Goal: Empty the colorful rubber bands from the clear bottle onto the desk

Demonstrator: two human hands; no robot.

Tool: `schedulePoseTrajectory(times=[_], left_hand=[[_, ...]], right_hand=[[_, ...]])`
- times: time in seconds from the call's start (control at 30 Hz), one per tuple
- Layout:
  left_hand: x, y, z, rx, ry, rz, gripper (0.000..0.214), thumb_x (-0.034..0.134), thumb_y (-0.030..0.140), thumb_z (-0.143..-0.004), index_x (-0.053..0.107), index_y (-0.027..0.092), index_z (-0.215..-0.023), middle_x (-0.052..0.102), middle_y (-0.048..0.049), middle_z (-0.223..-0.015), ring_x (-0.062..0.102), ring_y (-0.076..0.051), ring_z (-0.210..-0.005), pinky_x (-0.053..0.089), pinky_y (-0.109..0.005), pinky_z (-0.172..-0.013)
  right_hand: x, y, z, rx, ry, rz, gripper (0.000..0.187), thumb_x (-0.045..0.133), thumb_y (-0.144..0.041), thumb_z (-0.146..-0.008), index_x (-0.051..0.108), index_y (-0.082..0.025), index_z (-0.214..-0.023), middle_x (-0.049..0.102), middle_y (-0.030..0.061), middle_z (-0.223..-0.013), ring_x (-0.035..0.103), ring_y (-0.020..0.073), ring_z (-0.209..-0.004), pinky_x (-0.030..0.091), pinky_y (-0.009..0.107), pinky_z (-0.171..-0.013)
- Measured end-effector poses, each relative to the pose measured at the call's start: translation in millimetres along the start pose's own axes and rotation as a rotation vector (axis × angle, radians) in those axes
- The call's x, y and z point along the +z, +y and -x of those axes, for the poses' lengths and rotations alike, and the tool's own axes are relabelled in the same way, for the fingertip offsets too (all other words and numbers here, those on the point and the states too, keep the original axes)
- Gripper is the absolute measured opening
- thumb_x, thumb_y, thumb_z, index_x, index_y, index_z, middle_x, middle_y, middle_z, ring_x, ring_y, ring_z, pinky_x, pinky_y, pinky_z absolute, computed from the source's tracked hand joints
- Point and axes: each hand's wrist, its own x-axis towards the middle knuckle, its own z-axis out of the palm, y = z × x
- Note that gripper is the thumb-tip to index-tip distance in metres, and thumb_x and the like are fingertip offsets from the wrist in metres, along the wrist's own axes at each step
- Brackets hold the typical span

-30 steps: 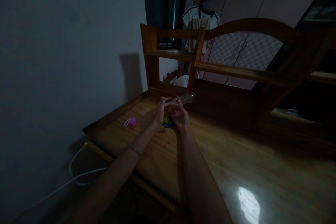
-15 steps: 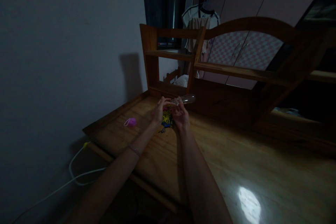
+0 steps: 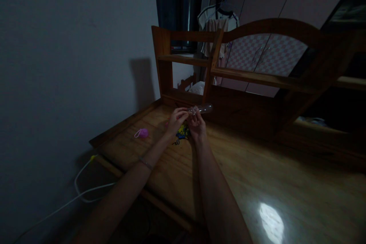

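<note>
A clear, see-through bottle with a rounded end lies nearly level above the desk, that end pointing right. My right hand grips it from below near its middle, fingers curled up round it. At the bottle's left end, the fingers of my left hand are closed in a pinch; whether they also hold something small is too dark to tell. Beneath and between both hands sits a yellow and blue stringy bundle, partly covered by them. A small dark metal-looking piece lies at its near side.
On the wooden desk to the left rests a purple ball-like item with a loop. A wooden shelf frame rises along the back edge. A white cable hangs by the left corner, near the wall.
My left hand's fingers have drawn closer together and bent in at the bottle's left end. The left hand now covers more of the yellow bundle. My right hand stays almost in place.
</note>
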Motion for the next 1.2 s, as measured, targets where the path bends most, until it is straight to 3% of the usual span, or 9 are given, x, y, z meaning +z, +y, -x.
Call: schedulePoseTrajectory(times=[0.43, 0.73, 0.97, 1.2], left_hand=[[-0.6, -11, -4, 0.099, 0.108, -0.074, 0.019, 0.064, 0.036, -0.082, 0.074, 0.019, -0.084, 0.067, -0.0076, -0.102, 0.061, -0.019, -0.1, 0.046, -0.034, -0.095], [-5.7, -17, -4, -0.193, 0.247, 0.133, 0.027, 0.073, 0.037, -0.07, 0.075, 0.015, -0.087, 0.074, -0.0085, -0.088, 0.067, -0.021, -0.082, 0.052, -0.033, -0.079], [-6.8, -19, -3, -0.285, 0.259, 0.25, 0.028, 0.072, 0.033, -0.071, 0.075, 0.014, -0.092, 0.074, -0.0102, -0.094, 0.068, -0.021, -0.087, 0.052, -0.035, -0.086], [-7.0, -22, -3, -0.333, 0.252, 0.248, 0.029, 0.075, 0.034, -0.067, 0.076, 0.016, -0.09, 0.074, -0.0089, -0.095, 0.067, -0.021, -0.088, 0.052, -0.034, -0.085]], right_hand=[[-1, -1, 1, 0.007, 0.021, 0.061, 0.032, 0.06, -0.034, -0.085, 0.063, -0.03, -0.117, 0.067, -0.0017, -0.118, 0.064, 0.0133, -0.101, 0.054, 0.028, -0.086], [0, -2, 1, 0.021, 0.072, 0.026, 0.029, 0.06, -0.032, -0.085, 0.064, -0.03, -0.114, 0.067, -0.003, -0.115, 0.064, 0.0106, -0.087, 0.054, 0.024, -0.072], [1, -3, 2, 0.023, 0.074, 0.009, 0.029, 0.061, -0.031, -0.085, 0.065, -0.029, -0.113, 0.067, -0.0026, -0.113, 0.063, 0.0103, -0.081, 0.05, 0.021, -0.061], [1, -2, 2, 0.014, 0.075, 0.045, 0.031, 0.061, -0.033, -0.085, 0.063, -0.03, -0.116, 0.067, -0.0025, -0.116, 0.063, 0.0112, -0.086, 0.051, 0.023, -0.067]])
